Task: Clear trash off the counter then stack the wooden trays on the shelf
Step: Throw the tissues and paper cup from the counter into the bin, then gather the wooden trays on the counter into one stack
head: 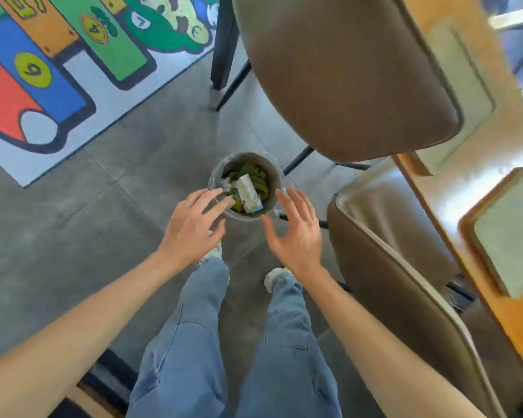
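Observation:
A small round trash bin (272,173) stands on the grey floor below me, lined with clear plastic. Inside lie green scraps and a white carton (248,191). My left hand (191,224) hovers over the bin's near left rim, fingers spread and empty. On the bin's right side my right hand (296,233) hangs open, holding nothing. Wooden trays (465,224) with pale insets rest on the wooden counter (520,315) at the right, one (462,86) further back.
Two brown padded chairs (344,76) (399,267) stand between me and the counter. A colourful numbered play mat (43,70) covers the floor at upper left. My legs in blue jeans are below the bin.

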